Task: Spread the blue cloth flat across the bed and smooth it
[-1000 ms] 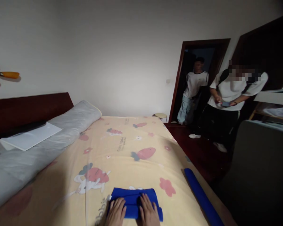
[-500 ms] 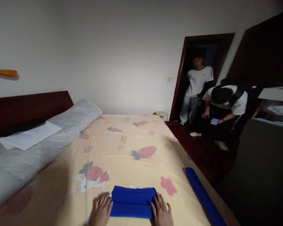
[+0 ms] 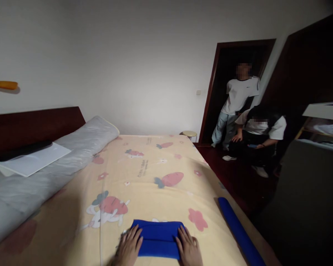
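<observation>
A folded blue cloth (image 3: 158, 236) lies flat near the front of the bed, a crease running across its middle. My left hand (image 3: 130, 244) rests over its left end, fingers stretched out on the fabric. On the right end lies my right hand (image 3: 188, 244), its fingers also extended and touching the cloth. Neither hand is closed around anything. To the right, a long blue roll (image 3: 240, 231) lies along the bed's edge; its near end runs out of view.
The bed (image 3: 166, 159) has a patterned yellow sheet. A grey rolled quilt (image 3: 80, 155) and a white board (image 3: 36, 159) lie at left. Two people, one standing (image 3: 240, 96) in the doorway and one seated (image 3: 259, 133), are beyond the bed. A round stool (image 3: 189, 133) stands behind.
My left hand has moved right, from beside the cloth onto its left end. My right hand has barely shifted. The seated person has raised their head; the standing person leans further right.
</observation>
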Demonstrator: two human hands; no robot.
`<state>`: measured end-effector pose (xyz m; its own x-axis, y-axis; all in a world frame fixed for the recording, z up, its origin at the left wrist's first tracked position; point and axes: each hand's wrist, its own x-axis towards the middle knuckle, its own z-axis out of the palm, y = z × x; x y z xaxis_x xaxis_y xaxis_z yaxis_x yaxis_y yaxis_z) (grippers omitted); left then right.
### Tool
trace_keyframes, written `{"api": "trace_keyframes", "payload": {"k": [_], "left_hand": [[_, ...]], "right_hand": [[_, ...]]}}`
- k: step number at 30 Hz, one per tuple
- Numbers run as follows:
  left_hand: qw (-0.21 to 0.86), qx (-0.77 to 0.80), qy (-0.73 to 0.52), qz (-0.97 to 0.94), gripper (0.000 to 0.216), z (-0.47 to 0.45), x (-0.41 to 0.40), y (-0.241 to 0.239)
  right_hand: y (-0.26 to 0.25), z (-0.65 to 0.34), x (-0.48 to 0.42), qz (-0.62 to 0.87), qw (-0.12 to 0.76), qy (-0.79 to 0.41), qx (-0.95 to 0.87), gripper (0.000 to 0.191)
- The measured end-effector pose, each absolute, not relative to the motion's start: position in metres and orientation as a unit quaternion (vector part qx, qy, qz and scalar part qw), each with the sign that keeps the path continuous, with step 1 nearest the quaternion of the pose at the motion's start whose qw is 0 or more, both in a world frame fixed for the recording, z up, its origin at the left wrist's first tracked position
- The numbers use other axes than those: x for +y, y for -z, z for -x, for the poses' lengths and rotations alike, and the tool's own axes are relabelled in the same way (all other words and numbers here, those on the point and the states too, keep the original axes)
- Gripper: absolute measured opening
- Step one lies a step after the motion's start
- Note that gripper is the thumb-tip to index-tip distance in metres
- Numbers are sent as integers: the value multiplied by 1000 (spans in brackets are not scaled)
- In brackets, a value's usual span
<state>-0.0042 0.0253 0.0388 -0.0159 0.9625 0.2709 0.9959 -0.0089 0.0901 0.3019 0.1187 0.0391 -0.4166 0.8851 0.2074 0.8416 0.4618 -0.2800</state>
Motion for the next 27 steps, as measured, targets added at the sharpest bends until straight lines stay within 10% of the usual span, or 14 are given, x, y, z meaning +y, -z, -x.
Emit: {"api": "trace_keyframes", "payload": {"k": [15,27], "left_hand": [[92,-644,140,746,42,-36,48,-28],[268,-569,169,759,56,23,2,-28]], "right_hand": [[-68,-237,100,468,126,-171,-858,51],[-5,-335,99,438,240,65,-864,47]]}}
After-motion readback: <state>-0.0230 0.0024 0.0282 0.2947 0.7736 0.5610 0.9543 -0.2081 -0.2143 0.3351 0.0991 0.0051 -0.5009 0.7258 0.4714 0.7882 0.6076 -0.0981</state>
